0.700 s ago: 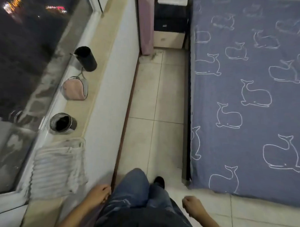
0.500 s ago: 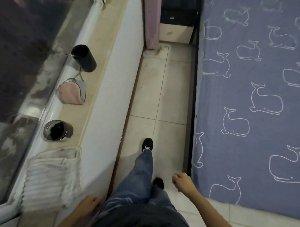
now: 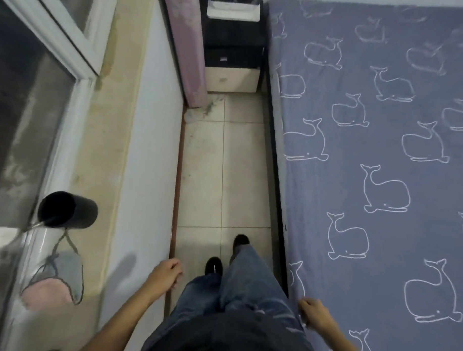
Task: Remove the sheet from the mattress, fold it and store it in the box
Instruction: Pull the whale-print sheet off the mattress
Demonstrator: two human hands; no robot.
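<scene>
The sheet (image 3: pixel 369 167), blue-grey with white whale outlines, lies spread flat over the bed (image 3: pixel 279 198), covering its whole top and hanging down its left side above the dark frame.

The person stands in the tiled aisle (image 3: pixel 222 175) just left of the bed, near its foot. Both shoes (image 3: pixel 214 265) are on the tiles, the right foot a little ahead.

The right hand (image 3: pixel 312 313) hangs over the bed's left edge, right at the sheet's border. Its fingers are loosely curled and seem to pinch nothing. The picture is soft there, so I cannot tell whether the fingertips brush the cloth.

The left hand (image 3: pixel 166 274) hangs left of the bed, across the aisle near the skirting. Its fingers are loosely curled and hold nothing.

Left of the bed's head stands a nightstand (image 3: pixel 231 80) with dark upper drawers and a pale lower one. A pink curtain (image 3: pixel 187 47) hangs just beyond it.

Farther left of the bed, past the white wall, runs a beige sill (image 3: pixel 113 132) under a window (image 3: pixel 25 102). On the sill sit a black cup (image 3: pixel 69 209) and, nearer the camera, a pink pouch (image 3: pixel 53 292) with a cord.
</scene>
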